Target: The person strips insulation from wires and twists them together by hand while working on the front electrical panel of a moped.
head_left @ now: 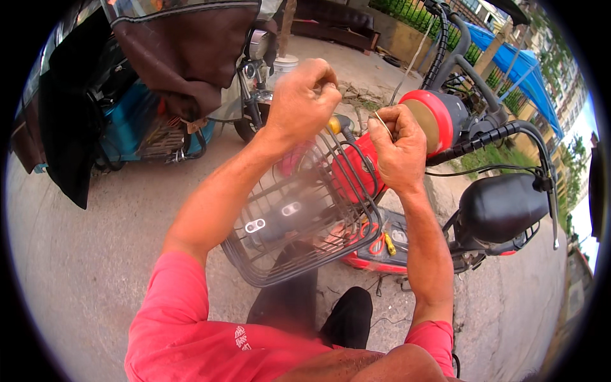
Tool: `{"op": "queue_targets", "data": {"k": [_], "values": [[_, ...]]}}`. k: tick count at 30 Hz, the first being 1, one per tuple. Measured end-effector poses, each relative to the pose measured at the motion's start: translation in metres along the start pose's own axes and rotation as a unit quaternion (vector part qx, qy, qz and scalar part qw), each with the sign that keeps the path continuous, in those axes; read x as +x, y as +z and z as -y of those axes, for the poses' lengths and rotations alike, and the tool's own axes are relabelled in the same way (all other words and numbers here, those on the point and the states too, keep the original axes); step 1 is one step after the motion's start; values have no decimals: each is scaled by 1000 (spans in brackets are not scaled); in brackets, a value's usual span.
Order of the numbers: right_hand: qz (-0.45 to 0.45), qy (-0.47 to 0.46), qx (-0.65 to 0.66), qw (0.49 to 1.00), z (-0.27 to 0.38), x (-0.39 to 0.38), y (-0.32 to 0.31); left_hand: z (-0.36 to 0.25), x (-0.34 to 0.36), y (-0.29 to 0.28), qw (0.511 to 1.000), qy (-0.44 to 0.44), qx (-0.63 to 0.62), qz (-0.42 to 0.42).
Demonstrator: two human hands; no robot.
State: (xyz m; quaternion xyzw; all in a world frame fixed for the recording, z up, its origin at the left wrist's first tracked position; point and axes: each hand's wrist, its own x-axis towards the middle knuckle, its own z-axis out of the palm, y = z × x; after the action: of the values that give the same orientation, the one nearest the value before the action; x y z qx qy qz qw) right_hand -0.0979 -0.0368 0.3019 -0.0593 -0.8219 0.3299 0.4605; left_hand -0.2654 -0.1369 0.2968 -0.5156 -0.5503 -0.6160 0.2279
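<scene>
My left hand (pixel 304 102) is raised above a black wire basket (pixel 299 277). Its fingers are curled tightly together, slightly blurred, and whatever they might hold is hidden. To its right, my right hand (pixel 402 149) pinches a thin pale strand (pixel 384 122), perhaps wire, between thumb and forefinger. The basket is mounted at the front of a red scooter (pixel 356 167), in front of my body. Below my right forearm, a tool with orange handles (pixel 374 237) and a yellow-handled tool (pixel 389 244) lie on the scooter's footboard.
Black handlebars (pixel 487 137) with wrapped cables rise at the right, beside a rounded black part (pixel 503 207). A three-wheeler with a brown cover (pixel 184 57) stands at the far left. A white bucket (pixel 284 63) and a dark sofa (pixel 331 22) are behind. Concrete ground (pixel 83 267) lies around.
</scene>
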Motion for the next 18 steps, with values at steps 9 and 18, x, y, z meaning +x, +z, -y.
{"op": "queue_targets", "data": {"k": [9,18], "values": [[-45,48,100,993,-3,2,7,-19,-1,-9,963,-59,-143,219],[-24,45,117,992,-7,-1,6,-25,-5,-8,936,-131,-215,246]]}}
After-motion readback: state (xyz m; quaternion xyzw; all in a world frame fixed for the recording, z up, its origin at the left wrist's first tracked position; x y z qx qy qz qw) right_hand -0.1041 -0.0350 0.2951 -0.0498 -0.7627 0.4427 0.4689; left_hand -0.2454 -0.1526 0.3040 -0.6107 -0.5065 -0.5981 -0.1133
